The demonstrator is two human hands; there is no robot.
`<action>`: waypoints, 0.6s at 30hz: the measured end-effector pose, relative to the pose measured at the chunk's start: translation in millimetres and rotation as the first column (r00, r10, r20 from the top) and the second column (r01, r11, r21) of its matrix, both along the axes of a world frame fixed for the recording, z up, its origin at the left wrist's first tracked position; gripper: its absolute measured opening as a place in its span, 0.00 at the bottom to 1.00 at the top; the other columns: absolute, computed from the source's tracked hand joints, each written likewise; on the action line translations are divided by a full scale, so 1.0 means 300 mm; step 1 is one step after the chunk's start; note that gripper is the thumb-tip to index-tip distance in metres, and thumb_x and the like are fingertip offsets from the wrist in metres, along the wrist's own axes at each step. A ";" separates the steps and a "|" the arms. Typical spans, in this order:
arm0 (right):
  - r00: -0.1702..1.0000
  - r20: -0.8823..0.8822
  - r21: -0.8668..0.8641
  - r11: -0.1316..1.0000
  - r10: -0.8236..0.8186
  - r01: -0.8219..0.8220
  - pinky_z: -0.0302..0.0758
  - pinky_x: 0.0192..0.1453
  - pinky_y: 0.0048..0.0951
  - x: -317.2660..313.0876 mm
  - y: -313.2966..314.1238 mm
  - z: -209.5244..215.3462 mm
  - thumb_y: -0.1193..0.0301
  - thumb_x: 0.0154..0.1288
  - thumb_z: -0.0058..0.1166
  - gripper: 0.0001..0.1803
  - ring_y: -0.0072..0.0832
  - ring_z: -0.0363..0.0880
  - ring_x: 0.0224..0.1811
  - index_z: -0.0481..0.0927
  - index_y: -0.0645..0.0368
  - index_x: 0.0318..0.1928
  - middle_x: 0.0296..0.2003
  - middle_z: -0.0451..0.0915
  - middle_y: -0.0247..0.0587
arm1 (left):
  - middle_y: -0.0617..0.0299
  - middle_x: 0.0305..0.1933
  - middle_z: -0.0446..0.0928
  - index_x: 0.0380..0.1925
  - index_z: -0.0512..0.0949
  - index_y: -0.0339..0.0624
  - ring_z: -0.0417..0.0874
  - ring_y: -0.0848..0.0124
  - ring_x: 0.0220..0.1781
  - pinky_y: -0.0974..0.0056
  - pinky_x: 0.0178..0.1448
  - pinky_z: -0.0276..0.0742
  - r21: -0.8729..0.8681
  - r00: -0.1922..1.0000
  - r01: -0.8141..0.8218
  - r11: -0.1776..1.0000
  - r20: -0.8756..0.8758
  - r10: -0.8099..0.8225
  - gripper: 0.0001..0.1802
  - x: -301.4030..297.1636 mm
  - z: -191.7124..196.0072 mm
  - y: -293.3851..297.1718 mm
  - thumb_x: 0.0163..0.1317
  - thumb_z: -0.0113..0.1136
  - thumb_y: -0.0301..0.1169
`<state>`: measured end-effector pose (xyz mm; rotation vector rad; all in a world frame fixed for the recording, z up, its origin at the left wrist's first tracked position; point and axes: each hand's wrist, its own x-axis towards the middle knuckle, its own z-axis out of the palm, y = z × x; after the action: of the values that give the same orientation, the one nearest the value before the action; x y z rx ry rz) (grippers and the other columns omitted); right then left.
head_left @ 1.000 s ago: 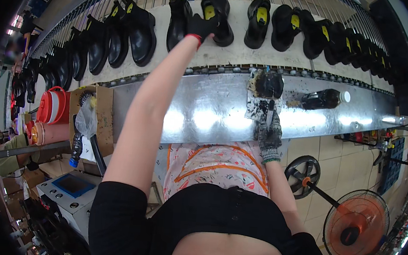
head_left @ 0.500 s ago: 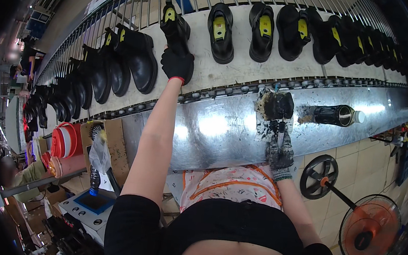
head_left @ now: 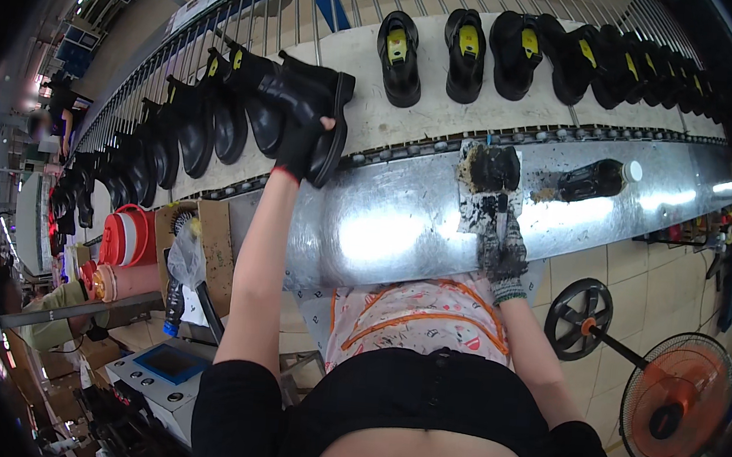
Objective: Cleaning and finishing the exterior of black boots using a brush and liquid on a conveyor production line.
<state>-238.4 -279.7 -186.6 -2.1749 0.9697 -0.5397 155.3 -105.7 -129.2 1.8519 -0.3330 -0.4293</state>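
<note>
My left hand (head_left: 302,148), in a black glove, is closed round a black leather boot (head_left: 306,97). The boot is tilted on its side, with its sole turned to the right and its shaft toward the upper left. My right hand (head_left: 503,254), in a grey glove stained black, is closed on a slim brush-like tool (head_left: 502,210); its exact kind is hard to make out. The tool points at a black-soaked pad (head_left: 493,167) on a stained sheet (head_left: 475,210). A dark bottle with a white cap (head_left: 595,181) lies to the right.
Black boots (head_left: 229,125) line the conveyor (head_left: 370,129) on the left, black shoes (head_left: 401,62) on the right. A chain edge separates it from the metal table (head_left: 313,241). A red jug (head_left: 128,238) and cardboard box (head_left: 215,246) stand left; an orange fan (head_left: 675,402) stands right.
My left hand has tipped the boot from upright onto its side, lifting its sole to the right. My right hand stays by the pad with its tool.
</note>
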 end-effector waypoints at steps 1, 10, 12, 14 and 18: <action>1.000 -0.001 0.003 1.000 0.005 -0.005 0.70 0.55 0.36 -0.001 -0.005 -0.017 0.62 0.63 0.50 0.29 0.46 0.75 0.51 0.66 0.69 0.59 0.50 0.74 0.59 | 0.58 0.44 0.76 0.50 0.72 0.34 0.80 0.64 0.42 0.63 0.47 0.77 -0.124 0.955 0.082 0.989 -0.273 -0.114 0.29 -0.038 0.003 0.066 0.46 0.65 0.32; 0.991 0.119 0.040 0.997 0.062 -0.067 0.73 0.48 0.39 0.008 -0.001 -0.044 0.64 0.63 0.47 0.36 0.48 0.77 0.44 0.51 0.68 0.66 0.48 0.75 0.60 | 0.44 0.50 0.72 0.55 0.63 0.34 0.73 0.51 0.55 0.56 0.58 0.69 0.549 0.930 -0.220 0.807 0.368 0.004 0.47 -0.710 0.117 0.226 0.31 0.72 0.38; 0.975 0.217 0.395 0.911 0.037 -0.123 0.75 0.28 0.29 0.015 0.069 0.051 0.70 0.63 0.46 0.38 0.28 0.77 0.26 0.43 0.55 0.70 0.37 0.78 0.42 | 0.46 0.52 0.71 0.57 0.63 0.37 0.71 0.53 0.57 0.56 0.58 0.68 0.623 0.925 -0.234 0.747 0.379 -0.026 0.46 -0.785 0.139 0.204 0.34 0.71 0.35; 0.932 0.264 0.793 0.606 -0.247 -0.064 0.68 0.18 0.21 0.026 0.124 0.046 0.71 0.65 0.48 0.39 0.18 0.69 0.18 0.43 0.46 0.70 0.29 0.74 0.33 | 0.47 0.52 0.72 0.58 0.63 0.37 0.72 0.53 0.56 0.56 0.57 0.69 0.540 0.944 -0.178 0.822 0.329 -0.011 0.44 -0.799 0.125 0.223 0.36 0.70 0.34; 0.855 0.208 0.905 0.425 -0.476 0.016 0.76 0.21 0.24 0.052 0.127 0.188 0.72 0.67 0.48 0.29 0.21 0.76 0.24 0.54 0.46 0.65 0.33 0.75 0.35 | 0.56 0.51 0.74 0.56 0.66 0.34 0.75 0.72 0.50 0.65 0.54 0.70 -0.348 0.969 -0.090 0.933 -0.248 0.001 0.24 -0.624 0.052 0.318 0.56 0.45 0.22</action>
<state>-222.9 -241.5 -130.1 -0.8744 1.0015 -0.4693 -31.8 -10.2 -113.6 1.4298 -0.1837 -0.5221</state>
